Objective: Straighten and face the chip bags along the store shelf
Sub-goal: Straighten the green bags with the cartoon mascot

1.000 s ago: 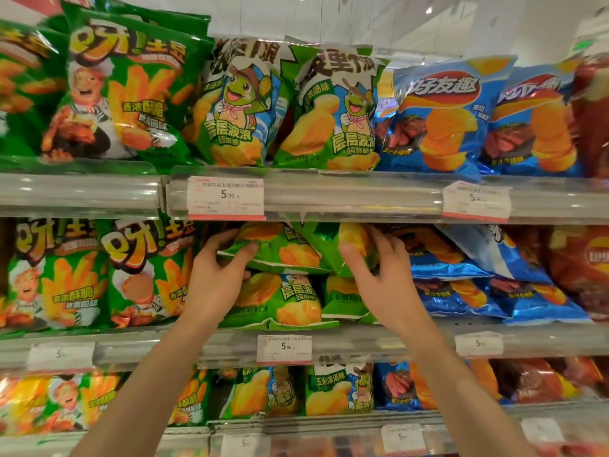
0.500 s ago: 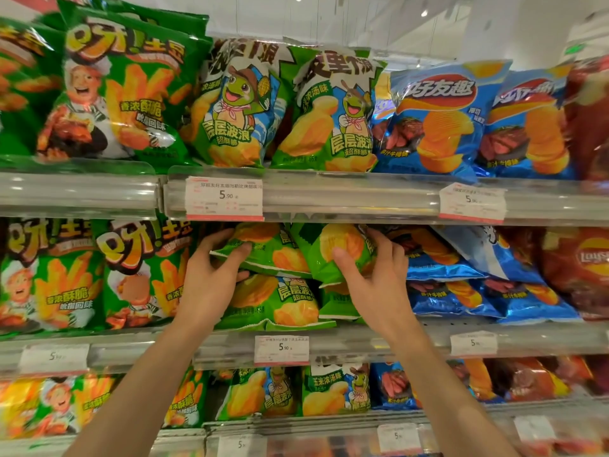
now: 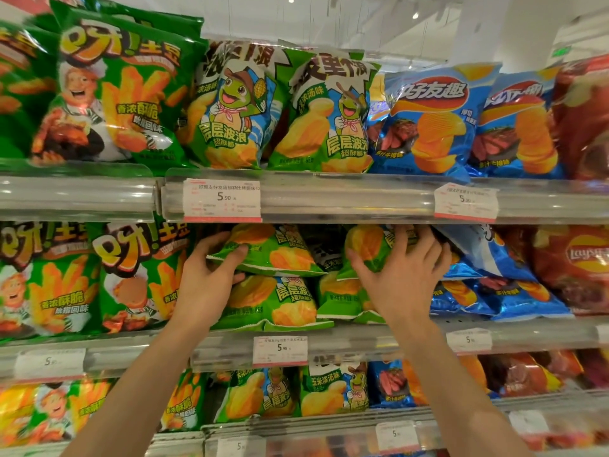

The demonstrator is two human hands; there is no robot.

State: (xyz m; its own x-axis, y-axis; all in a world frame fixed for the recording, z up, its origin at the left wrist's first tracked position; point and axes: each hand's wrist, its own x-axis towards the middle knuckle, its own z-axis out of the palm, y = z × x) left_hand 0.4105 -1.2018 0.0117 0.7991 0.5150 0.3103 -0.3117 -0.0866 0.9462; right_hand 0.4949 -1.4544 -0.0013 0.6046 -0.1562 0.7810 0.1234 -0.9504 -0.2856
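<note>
On the middle shelf (image 3: 362, 341) lie stacked green wavy-chip bags on their sides. My left hand (image 3: 207, 278) grips the left end of the upper left green bag (image 3: 280, 252), thumb on top and fingers beneath. Under it lies a second green bag (image 3: 283, 301), flat with its label facing out. My right hand (image 3: 402, 275) grips the upper right green bag (image 3: 365, 245), fingers curled over its top under the shelf above. Another green bag (image 3: 339, 298) lies below that one.
Green fry-snack bags (image 3: 131, 278) stand upright to the left. Blue chip bags (image 3: 494, 291) lie tumbled to the right, beside red Lay's bags (image 3: 576, 268). The top shelf holds upright green (image 3: 230, 110) and blue bags (image 3: 435, 120). Price tags (image 3: 280, 349) line the shelf rails.
Both hands have closed further on the two upper green bags. The right bag has tilted up and shifted rightward; the left bag has lifted slightly off the one below.
</note>
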